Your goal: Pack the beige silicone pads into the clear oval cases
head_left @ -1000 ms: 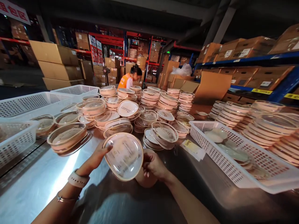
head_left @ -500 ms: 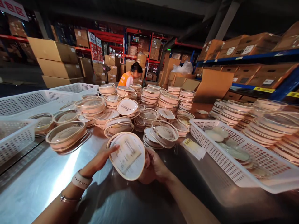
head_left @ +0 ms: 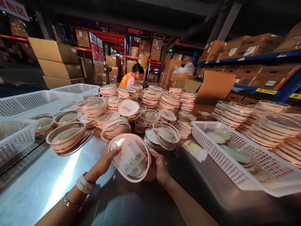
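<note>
1. The left hand point(head_left: 103, 163) is reaching in from the lower left, a pale band on its wrist, with fingers half curled and fingertips pressing the left rim of a round clear-lidded container point(head_left: 129, 157).
2. The right hand point(head_left: 158, 166) is cupping the same container from the right, fingers wrapped round its edge and underside, thumb lying on the rim.
3. The container is being held tilted toward the camera just above the metal table point(head_left: 47, 182), a white printed label showing under its lid.
4. Just beyond it, loose containers point(head_left: 164, 134) are lying in a heap, some leaning on each other.
5. To the right, a white perforated basket point(head_left: 235, 157) is sitting on the table with pale pieces inside, and a yellow tag point(head_left: 191, 146) is lying just beside its near corner.
6. To the left, more white baskets point(head_left: 16, 138) are standing.
7. Further back, stacked containers point(head_left: 169, 102) are rising in columns.
8. Beyond them, a person in an orange vest point(head_left: 128, 78) is bending among cardboard boxes point(head_left: 54, 51) and racking.
</note>
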Available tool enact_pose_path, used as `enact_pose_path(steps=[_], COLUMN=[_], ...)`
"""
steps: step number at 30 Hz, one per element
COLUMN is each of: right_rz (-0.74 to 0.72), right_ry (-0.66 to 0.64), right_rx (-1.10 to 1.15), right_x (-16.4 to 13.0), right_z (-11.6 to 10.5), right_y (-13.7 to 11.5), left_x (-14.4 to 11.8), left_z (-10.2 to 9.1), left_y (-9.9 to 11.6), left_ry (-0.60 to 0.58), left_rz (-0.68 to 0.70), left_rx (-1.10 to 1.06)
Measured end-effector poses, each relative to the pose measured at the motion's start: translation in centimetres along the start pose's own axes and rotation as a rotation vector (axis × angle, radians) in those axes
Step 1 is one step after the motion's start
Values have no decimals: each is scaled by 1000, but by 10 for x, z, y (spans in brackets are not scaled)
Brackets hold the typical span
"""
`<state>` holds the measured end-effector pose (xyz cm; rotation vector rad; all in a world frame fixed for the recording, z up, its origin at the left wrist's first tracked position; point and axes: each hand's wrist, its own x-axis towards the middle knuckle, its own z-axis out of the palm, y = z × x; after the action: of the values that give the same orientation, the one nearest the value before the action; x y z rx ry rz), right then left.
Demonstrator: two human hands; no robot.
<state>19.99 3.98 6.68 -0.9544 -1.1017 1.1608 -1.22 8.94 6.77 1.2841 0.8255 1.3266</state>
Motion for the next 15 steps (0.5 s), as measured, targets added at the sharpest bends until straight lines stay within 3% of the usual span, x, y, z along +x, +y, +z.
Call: enact_pose_path(steps=[4, 9, 12, 15], right_rz=[53, 18, -44, -117], right_ry=[12, 5, 16, 159], right_rx=[46, -4, -18, 45], right_x=[-1, -3, -2, 7], right_z=[-2, -2, -4, -17], right_y=[-5, -6, -1, 1], left_x=[0, -1, 2, 10], left_z=[2, 5, -1, -14], left_y=[3, -3, 1, 12], left_ry=[12, 14, 20, 165], left_rz=[16, 49, 27, 52], left_rx=[88, 198, 96, -160])
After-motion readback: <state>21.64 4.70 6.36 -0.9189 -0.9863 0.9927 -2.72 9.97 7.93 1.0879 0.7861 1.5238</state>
